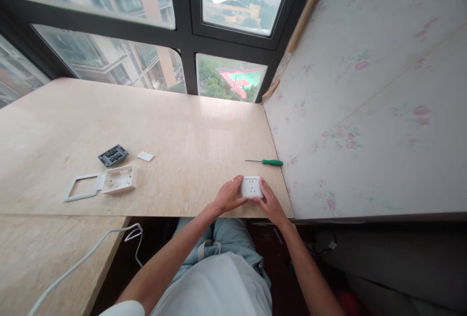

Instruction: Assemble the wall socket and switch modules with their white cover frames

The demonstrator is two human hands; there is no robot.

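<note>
Near the front edge of the stone sill, a white wall socket [252, 187] with several dark slots faces up between my two hands. My left hand [230, 195] grips its left side, fingers at the far corner and thumb at the near one. On the right side, my right hand [270, 200] holds it the same way. Just beyond the socket lies a screwdriver [272, 162] with a green handle, its thin shaft pointing left. The socket's underside is hidden, and whether it rests on the sill I cannot tell.
To the left on the sill [182, 126] lie a white mounting box [120, 179], a white frame [83, 187], a dark grey socket insert [113, 155] and a small white plate [146, 156]. A white cable [83, 258] crosses the lower left surface. Papered wall [365, 111] bounds the right.
</note>
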